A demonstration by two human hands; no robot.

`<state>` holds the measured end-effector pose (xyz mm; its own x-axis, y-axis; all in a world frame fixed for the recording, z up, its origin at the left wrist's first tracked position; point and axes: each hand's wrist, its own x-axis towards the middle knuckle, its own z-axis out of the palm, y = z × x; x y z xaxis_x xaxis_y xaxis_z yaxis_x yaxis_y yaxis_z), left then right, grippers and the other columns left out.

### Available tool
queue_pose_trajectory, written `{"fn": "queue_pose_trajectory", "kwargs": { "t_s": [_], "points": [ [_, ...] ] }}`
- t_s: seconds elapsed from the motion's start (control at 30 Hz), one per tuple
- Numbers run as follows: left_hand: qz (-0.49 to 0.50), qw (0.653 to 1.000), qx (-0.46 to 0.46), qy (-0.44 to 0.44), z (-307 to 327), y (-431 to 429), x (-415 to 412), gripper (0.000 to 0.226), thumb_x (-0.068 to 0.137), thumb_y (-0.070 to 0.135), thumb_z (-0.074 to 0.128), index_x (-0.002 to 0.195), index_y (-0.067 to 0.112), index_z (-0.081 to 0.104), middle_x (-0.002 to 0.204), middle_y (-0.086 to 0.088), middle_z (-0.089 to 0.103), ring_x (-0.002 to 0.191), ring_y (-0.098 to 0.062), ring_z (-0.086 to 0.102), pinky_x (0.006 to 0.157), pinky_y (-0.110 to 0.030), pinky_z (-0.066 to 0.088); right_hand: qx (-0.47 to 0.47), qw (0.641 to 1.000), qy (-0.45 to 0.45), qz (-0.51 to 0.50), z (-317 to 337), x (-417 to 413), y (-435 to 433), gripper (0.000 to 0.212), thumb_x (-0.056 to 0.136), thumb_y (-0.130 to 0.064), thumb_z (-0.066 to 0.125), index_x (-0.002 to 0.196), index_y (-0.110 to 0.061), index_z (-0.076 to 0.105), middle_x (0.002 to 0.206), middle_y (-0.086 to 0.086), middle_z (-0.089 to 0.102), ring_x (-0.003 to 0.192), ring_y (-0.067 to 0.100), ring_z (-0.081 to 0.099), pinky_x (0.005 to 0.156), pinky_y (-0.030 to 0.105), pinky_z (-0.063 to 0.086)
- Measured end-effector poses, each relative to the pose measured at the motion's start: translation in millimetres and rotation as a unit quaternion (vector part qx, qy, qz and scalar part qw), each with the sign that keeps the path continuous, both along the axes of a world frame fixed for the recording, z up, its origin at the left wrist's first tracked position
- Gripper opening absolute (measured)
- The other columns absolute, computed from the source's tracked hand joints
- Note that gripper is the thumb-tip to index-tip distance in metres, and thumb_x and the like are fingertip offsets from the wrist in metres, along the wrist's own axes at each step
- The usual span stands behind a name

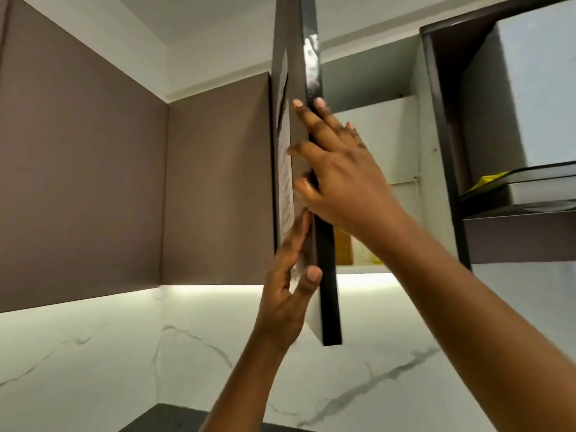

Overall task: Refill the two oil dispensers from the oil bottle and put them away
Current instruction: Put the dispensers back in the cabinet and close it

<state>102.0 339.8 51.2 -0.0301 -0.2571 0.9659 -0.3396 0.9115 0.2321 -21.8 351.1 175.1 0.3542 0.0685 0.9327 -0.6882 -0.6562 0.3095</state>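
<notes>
At open wall cabinet (402, 135), cabinet door (296, 73) edge-on at 12 o'clock. Right hand (339, 169) spread flat over door's edge, fingers straight, clasping nothing. Left hand (290, 294) at 6 o'clock of it, fingers flat on door's papered face, thumb on edge. Amber containers (344, 249), probably oil dispensers, on bottom shelf behind right wrist. Likely risks: fingertips over edge pinched against frame if door swings shut; hard slam jolting containers; taped paper (285, 169) creasing under left fingers.
</notes>
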Motion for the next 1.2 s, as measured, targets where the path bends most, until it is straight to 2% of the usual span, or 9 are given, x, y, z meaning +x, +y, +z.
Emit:
{"fn": "queue_pose_trajectory", "kwargs": {
  "t_s": [0.13,0.27,0.47,0.57,0.67,0.8,0.93,1.1,1.2],
  "points": [
    [0.075,0.994,0.004,-0.077,2.1,-44.6,-25.7,0.058,0.088,0.062,0.047,0.141,0.055,0.027,0.152,0.028,0.027,0.143,0.002,0.02,0.116,-0.028,0.021,0.02,0.995,-0.023,-0.093,-8.9,-54.1,-20.6,0.042,0.093,-0.031,0.047,0.133,-0.022,0.048,0.159,-0.001,-0.004,0.146,0.017,-0.009,0.116,0.041,-0.003],
    [0.203,0.967,-0.023,-0.155,-2.5,-96.2,-50.7,0.064,0.088,0.064,0.045,0.143,0.057,0.014,0.156,0.025,0.015,0.143,0.005,0.006,0.113,-0.027,0.012,0.043,0.982,-0.037,-0.182,-22.4,-97.1,-58.2,0.05,0.091,-0.028,0.055,0.138,-0.021,0.042,0.159,0.004,-0.005,0.145,0.023,-0.013,0.114,0.043,-0.005],
    [0.364,0.895,-0.037,-0.253,-16.4,-166.9,-80.5,0.081,0.086,0.054,0.057,0.152,0.034,0.015,0.16,0.0,0.018,0.147,-0.025,0.02,0.113,-0.051,0.027,0.142,0.946,-0.059,-0.287,-55.4,-130.1,-130.5,0.069,0.092,-0.033,0.054,0.15,-0.024,0.018,0.158,0.005,-0.012,0.142,0.021,-0.021,0.111,0.043,-0.014],
    [0.394,0.896,0.013,-0.203,-20.3,-193.8,-78.1,0.091,0.081,0.056,0.063,0.153,0.029,0.012,0.161,-0.005,0.015,0.146,-0.029,0.021,0.11,-0.054,0.03,0.193,0.928,-0.052,-0.314,-74.4,-132.1,-163.9,0.078,0.092,-0.037,0.053,0.151,-0.025,0.004,0.156,0.004,-0.02,0.137,0.019,-0.028,0.108,0.045,-0.017],
    [0.399,0.897,0.098,-0.163,-23.0,-217.3,-64.1,0.098,0.082,0.065,0.056,0.153,0.028,-0.001,0.162,-0.008,0.0,0.148,-0.031,0.005,0.116,-0.055,0.021,0.222,0.916,-0.055,-0.33,-92.1,-126.9,-189.1,0.087,0.091,-0.046,0.051,0.149,-0.023,-0.01,0.15,0.003,-0.031,0.136,0.022,-0.03,0.109,0.047,-0.016],
    [0.395,0.899,0.15,-0.113,-27.9,-247.2,-42.9,0.115,0.07,0.08,0.051,0.153,0.024,-0.006,0.161,-0.013,-0.006,0.148,-0.034,-0.002,0.115,-0.056,0.012,0.258,0.907,-0.078,-0.325,-110.6,-111.1,-214.0,0.103,0.085,-0.058,0.052,0.146,-0.02,-0.022,0.146,0.004,-0.038,0.136,0.025,-0.033,0.106,0.05,-0.018],
    [0.398,0.898,0.156,-0.107,-28.8,-277.2,-34.5,0.12,0.065,0.084,0.05,0.153,0.024,-0.005,0.161,-0.013,-0.005,0.148,-0.033,-0.003,0.114,-0.06,0.011,0.29,0.901,-0.107,-0.305,-117.3,-100.6,-243.0,0.109,0.082,-0.062,0.052,0.144,-0.019,-0.027,0.142,0.004,-0.043,0.132,0.025,-0.037,0.104,0.053,-0.018],
    [0.428,0.89,0.106,-0.114,-34.1,-313.5,-36.8,0.116,0.064,0.089,0.041,0.153,0.02,0.014,0.158,-0.018,0.016,0.145,-0.039,0.018,0.105,-0.067,0.026,0.316,0.899,-0.112,-0.281,-116.4,-107.1,-283.6,0.113,0.078,-0.064,0.056,0.144,-0.02,-0.025,0.145,0.004,-0.039,0.131,0.022,-0.037,0.109,0.058,-0.01],
    [0.446,0.883,0.094,-0.115,-35.1,-333.5,-37.4,0.116,0.065,0.091,0.039,0.153,0.02,0.014,0.159,-0.017,0.013,0.146,-0.037,0.015,0.106,-0.068,0.021,0.325,0.902,-0.101,-0.265,-116.7,-111.3,-306.8,0.115,0.076,-0.067,0.055,0.143,-0.021,-0.026,0.15,0.006,-0.035,0.131,0.022,-0.037,0.108,0.058,-0.012]
  ]
}}
